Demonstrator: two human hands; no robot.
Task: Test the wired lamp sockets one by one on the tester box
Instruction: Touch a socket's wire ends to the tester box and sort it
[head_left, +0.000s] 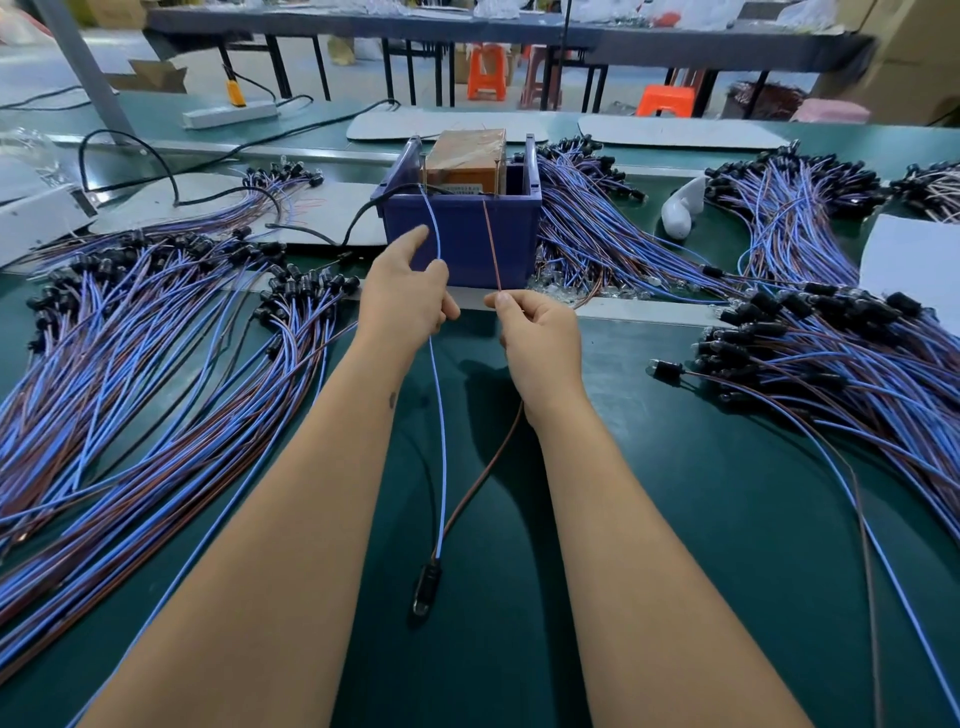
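A brown tester box (467, 158) sits inside a blue plastic bin (462, 234) at the middle of the green table. My left hand (402, 296) pinches a blue wire (439, 415) whose end reaches up to the box. My right hand (540, 338) pinches a brown wire (491, 244) that also runs up to the box top. Both wires hang down between my forearms to one black lamp socket (426, 592) lying on the table near me.
A large pile of wired sockets (130, 338) covers the table on the left, and more piles (831, 364) lie at the right and behind the bin. A black cable (353, 223) enters the bin. A white object (680, 208) lies at the right; a power strip (228, 114) at the back.
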